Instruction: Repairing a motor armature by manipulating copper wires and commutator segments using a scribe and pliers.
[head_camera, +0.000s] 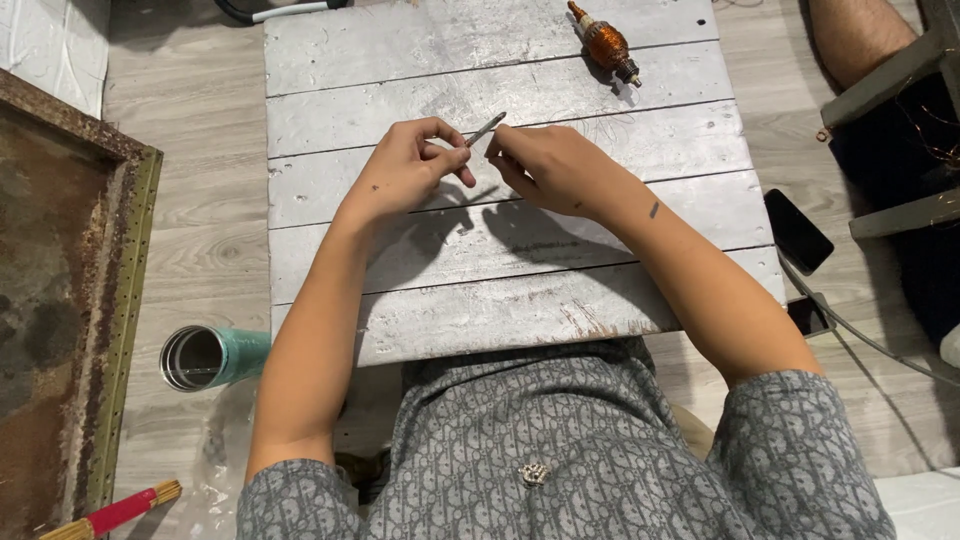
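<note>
We pinch a thin metal rod (486, 129) between our left hand (408, 165) and right hand (545, 165), fingers closed, above the grey plank desk (520, 290).

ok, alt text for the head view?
Seen from above, a person's left hand and right hand together pinch a thin metal rod over a worn white plank table. A copper-wound motor armature lies at the table's far edge; a teal tumbler lies on the floor.
</note>
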